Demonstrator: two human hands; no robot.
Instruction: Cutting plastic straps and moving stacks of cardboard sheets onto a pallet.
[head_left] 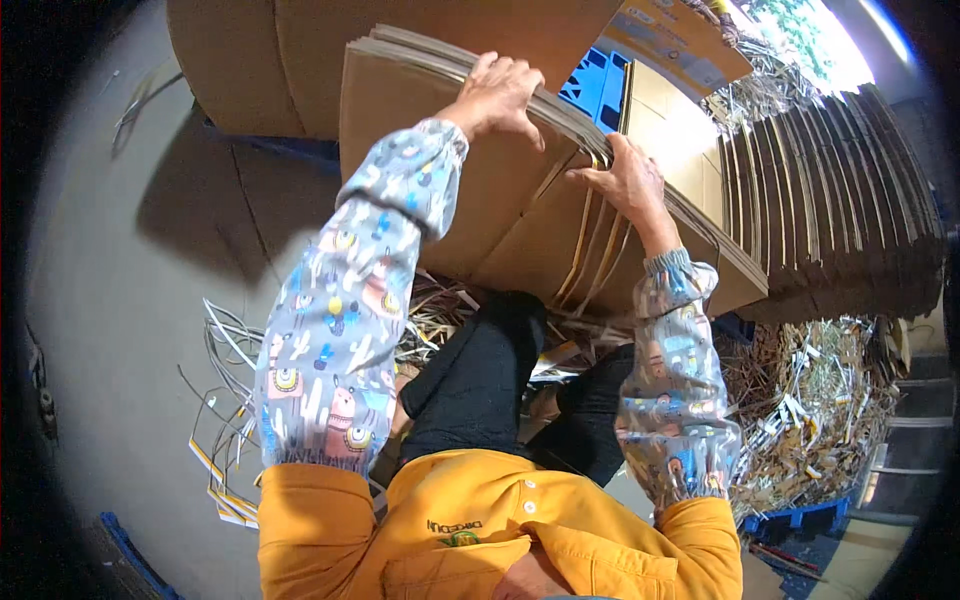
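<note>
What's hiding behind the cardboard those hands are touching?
Past the top edge of the flat cardboard stack, a blue plastic piece and some pale cardboard peek out. The stack covers whatever is lower down behind it, so that part can't be seen.

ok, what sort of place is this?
Probably a carton-making or packing workshop: a flat brown cardboard stack, a long row of upright brown cardboard sheets, and a heap of narrow brown-and-white scrap strips.
</note>
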